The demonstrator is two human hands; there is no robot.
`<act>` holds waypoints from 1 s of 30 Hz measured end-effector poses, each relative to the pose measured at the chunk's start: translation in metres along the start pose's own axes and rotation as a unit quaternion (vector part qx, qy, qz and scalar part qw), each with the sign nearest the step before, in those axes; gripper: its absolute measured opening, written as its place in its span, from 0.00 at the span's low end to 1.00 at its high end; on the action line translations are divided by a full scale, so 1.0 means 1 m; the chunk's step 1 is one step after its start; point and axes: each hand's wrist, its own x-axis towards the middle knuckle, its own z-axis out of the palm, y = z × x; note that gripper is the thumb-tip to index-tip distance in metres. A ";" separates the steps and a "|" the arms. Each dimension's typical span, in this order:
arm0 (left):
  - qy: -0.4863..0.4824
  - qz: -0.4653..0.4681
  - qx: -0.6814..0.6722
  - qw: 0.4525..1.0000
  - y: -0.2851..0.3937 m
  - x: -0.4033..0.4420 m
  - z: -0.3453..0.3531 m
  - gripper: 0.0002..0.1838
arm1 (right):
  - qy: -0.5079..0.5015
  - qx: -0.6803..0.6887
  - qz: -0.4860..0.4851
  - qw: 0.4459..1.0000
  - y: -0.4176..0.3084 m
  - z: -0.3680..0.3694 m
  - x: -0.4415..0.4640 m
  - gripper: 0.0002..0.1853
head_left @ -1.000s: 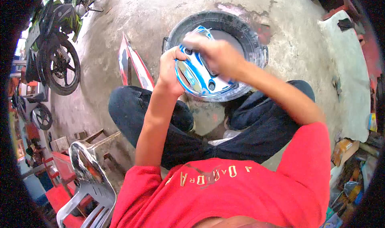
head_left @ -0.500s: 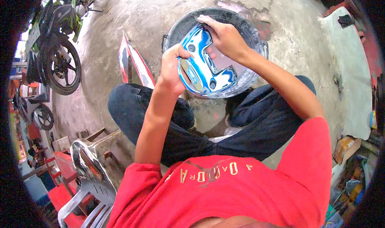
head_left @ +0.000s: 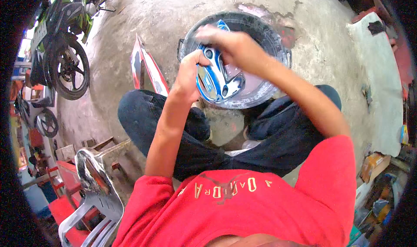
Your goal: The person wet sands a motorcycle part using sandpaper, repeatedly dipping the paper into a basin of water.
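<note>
Since the earlier frame the right hand (head_left: 232, 47) has swung left across the upper end of the blue-and-white panel (head_left: 217, 75), held over the dark basin (head_left: 270, 36). The left hand (head_left: 190, 71) clamps its left edge, thumb on the face. This looks like a rubbing stroke; continuing calls for a steady left hold. Blur smears the right hand: I cannot tell whether it grips anything.

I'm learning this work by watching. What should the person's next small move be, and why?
Probably bring the right hand down along the blue-and-white panel: it is blurred across the panel's upper part, while the lower part is uncovered and the left hand grips its left edge over the basin. The blur hides whether the right hand holds anything.
</note>
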 end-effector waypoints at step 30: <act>-0.005 0.068 -0.029 0.997 0.006 -0.008 0.029 0.24 | -0.010 0.040 0.177 0.983 -0.005 -0.020 0.010 0.28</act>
